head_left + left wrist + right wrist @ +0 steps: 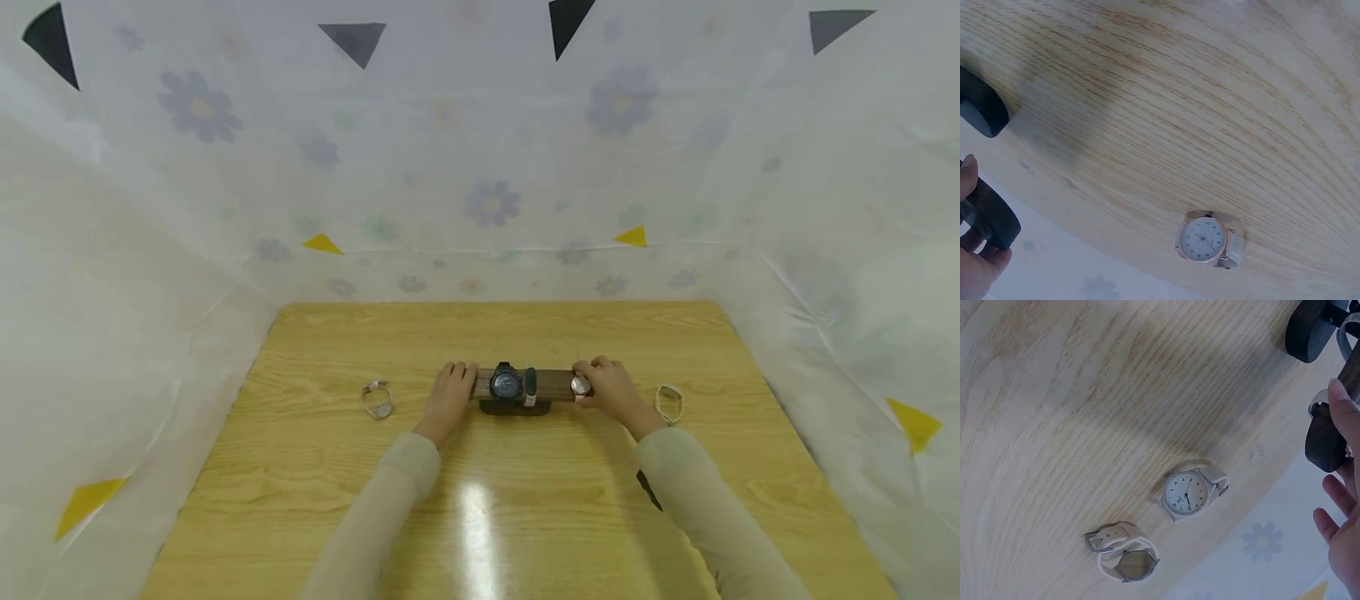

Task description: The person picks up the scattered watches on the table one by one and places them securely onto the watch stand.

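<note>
One left hand (449, 398): fingers clasp stand (553, 386), likely steadying it
Right hand (613, 393): fingers pinch watch (580, 385) at stand's other end

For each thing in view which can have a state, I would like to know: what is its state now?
Bar: held at both ends
Left hand: gripping bar's left end
Right hand: gripping bar's right end
Black watch: on bar, dial visible
Fitness band: on bar, beside black watch
Small watch: on bar, partly covered by right hand
Left-side watch: off bar, dial visible
Two right-side watches: off bar
Dark object by right sleeve: mostly hidden, unclear
</note>
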Demonstrator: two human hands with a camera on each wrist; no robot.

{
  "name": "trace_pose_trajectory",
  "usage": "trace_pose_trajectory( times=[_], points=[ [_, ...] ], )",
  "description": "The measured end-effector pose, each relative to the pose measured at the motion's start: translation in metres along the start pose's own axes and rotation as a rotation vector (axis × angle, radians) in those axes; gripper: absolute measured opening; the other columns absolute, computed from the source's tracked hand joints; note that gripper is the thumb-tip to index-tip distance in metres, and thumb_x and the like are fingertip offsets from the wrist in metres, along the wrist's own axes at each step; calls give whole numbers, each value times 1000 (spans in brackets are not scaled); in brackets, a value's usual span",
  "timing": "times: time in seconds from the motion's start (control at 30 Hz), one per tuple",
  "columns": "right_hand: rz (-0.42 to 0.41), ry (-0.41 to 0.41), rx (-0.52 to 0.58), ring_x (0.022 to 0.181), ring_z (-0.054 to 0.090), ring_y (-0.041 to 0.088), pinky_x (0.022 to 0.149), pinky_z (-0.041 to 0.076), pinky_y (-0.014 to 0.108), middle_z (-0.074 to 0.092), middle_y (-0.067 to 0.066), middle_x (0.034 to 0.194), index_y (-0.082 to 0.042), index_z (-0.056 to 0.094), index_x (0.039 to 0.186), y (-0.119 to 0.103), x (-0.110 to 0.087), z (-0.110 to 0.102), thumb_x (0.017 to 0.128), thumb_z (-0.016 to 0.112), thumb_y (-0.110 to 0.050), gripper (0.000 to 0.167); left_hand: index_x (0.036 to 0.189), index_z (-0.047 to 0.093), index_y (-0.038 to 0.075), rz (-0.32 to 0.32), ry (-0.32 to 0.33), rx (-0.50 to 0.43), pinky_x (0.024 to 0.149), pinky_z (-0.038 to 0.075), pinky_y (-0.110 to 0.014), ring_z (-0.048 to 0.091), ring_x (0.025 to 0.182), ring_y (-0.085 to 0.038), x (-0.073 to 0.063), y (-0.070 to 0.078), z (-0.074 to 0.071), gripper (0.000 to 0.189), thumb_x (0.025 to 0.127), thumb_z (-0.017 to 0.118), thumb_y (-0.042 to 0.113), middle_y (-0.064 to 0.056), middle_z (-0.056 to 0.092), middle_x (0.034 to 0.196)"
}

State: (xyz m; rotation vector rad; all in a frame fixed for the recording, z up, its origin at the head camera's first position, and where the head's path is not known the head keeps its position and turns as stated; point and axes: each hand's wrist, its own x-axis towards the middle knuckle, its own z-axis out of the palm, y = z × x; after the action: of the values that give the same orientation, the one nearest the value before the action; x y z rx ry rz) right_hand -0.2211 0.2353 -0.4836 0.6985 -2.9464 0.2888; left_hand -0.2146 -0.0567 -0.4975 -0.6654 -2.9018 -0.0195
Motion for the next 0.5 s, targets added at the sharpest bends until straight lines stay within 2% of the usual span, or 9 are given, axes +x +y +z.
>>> trace_pose_trajectory(
  times=[0.1,0.27,0.5],
  points=[
    [4,15,14,100,55,37,86,44,56,60,22,105,-4,58,116,-1,1,3,66,82,-28,60,128,47,4,-6,9,-11,99,45,-37,50,114,-31,0,-1,0,46,85,63,3,-16,53,119],
    [31,-5,55,100,55,38,86,45,56,59,24,109,-6,58,119,-12,4,5,67,81,-29,61,127,47,4,7,30,2,97,46,-36,51,112,-30,0,-2,2,45,85,64,7,-15,53,117],
    [11,-6,73,101,56,36,89,44,56,59,22,109,-6,57,120,-28,10,6,68,80,-31,62,126,47,4,31,57,15,97,46,-35,52,109,-29,0,0,4,46,84,67,11,-15,54,115]
  ],
)
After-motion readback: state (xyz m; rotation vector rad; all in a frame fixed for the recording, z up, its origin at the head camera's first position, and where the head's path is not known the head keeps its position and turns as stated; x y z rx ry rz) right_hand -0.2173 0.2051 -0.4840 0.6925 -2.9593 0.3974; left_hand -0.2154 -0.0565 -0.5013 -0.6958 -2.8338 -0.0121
